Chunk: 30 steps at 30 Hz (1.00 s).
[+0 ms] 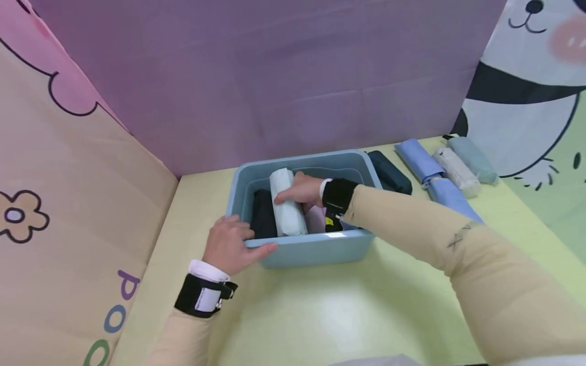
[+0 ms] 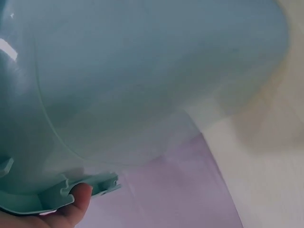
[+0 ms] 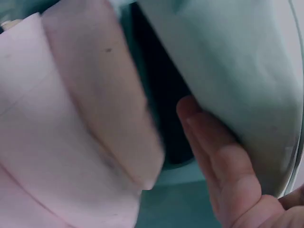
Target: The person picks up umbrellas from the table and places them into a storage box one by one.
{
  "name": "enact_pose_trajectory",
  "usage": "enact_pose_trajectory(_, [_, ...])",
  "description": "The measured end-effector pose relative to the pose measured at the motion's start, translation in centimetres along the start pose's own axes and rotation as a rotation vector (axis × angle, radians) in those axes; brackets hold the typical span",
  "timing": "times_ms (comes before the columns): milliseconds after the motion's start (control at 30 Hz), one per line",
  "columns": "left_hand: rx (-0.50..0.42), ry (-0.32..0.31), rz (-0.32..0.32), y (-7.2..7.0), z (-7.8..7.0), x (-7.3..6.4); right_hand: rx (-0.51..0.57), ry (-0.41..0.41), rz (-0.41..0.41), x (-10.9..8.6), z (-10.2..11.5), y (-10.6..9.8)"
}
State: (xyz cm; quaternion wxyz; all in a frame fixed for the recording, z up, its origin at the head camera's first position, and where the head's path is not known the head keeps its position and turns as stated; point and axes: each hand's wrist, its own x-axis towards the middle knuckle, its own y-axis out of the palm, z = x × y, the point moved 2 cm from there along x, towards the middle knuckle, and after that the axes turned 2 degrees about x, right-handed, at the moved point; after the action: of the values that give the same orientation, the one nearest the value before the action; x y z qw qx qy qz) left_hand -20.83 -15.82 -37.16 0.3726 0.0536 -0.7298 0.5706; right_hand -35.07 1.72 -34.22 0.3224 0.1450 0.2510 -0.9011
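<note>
A blue plastic bin [image 1: 316,250] stands on the table in the head view. My left hand [image 1: 231,246] grips its front left corner, thumb along the front rim; the left wrist view shows a fingertip [image 2: 81,194] curled at the rim. Inside the bin, my right hand [image 1: 302,190] holds a pale mint rolled fabric bundle [image 1: 289,218], thumb across its top and fingers down its right side. In the right wrist view the fingers [image 3: 232,166] lie against this bundle [image 3: 247,85]. A black bundle [image 1: 264,216] lies to its left, and a pinkish one [image 1: 315,219] to its right, partly hidden.
Right of the bin lie a dark green bundle [image 1: 389,173], a blue bundle [image 1: 418,157] and another blue one [image 1: 450,198], a whitish bundle [image 1: 458,172] and a teal one [image 1: 473,158]. A purple backdrop [image 1: 256,86] rises behind; a printed sheet [image 1: 68,203] hangs at left.
</note>
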Motion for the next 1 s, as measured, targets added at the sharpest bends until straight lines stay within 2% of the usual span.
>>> enact_pose_trajectory(200, [-0.013, -0.016, -0.009, -0.1, 0.2, -0.1, 0.058, 0.096, -0.002, 1.1, -1.1, 0.7])
enact_pose_trajectory(333, [-0.009, -0.017, 0.001, -0.1, 0.1, -0.3, 0.058, 0.135, 0.011, 2.1, -2.2, 1.3])
enact_pose_trajectory(433, [-0.006, -0.022, 0.010, -0.1, -0.1, -0.2, 0.081, 0.154, 0.029, 2.1, -2.5, 1.4])
enact_pose_trajectory(567, [-0.016, -0.027, 0.014, 0.0, -0.3, 0.0, 0.090, 0.159, 0.101, 1.4, -2.5, 1.0])
enact_pose_trajectory(800, [-0.022, -0.016, -0.004, 0.1, -0.3, 0.0, 0.047, 0.140, 0.184, 0.6, -2.1, 0.8])
enact_pose_trajectory(933, [-0.022, -0.016, -0.008, 0.0, -0.4, -0.1, -0.028, 0.129, 0.199, 0.4, -1.7, 0.7])
enact_pose_trajectory(1000, [-0.033, -0.025, -0.012, -0.1, -0.3, -0.1, -0.098, 0.115, 0.191, 0.3, -1.4, 0.6])
